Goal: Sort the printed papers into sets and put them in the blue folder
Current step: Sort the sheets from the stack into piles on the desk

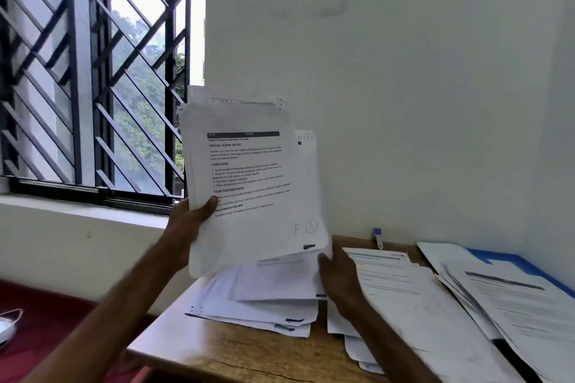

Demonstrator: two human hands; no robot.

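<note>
**Stack of papers held up at centre frame**

Grips with the left hand (189, 221) the lower left edge of a stack of printed papers (249, 183), thumb over the front sheet, stack upright at centre frame. Has the right hand (339, 280) just at the stack's lower right corner; too blurred to tell whether its fingers hold a sheet.

Directly below, on the wooden table (249, 357), a fanned pile (264, 308); right of it, a second pile (404, 295). At far right, the blue folder (538, 269) flat on the table, with more sheets (522, 305) on top. By the wall, a blue-capped marker (378, 238). Upper left, a barred window (93, 71).
</note>
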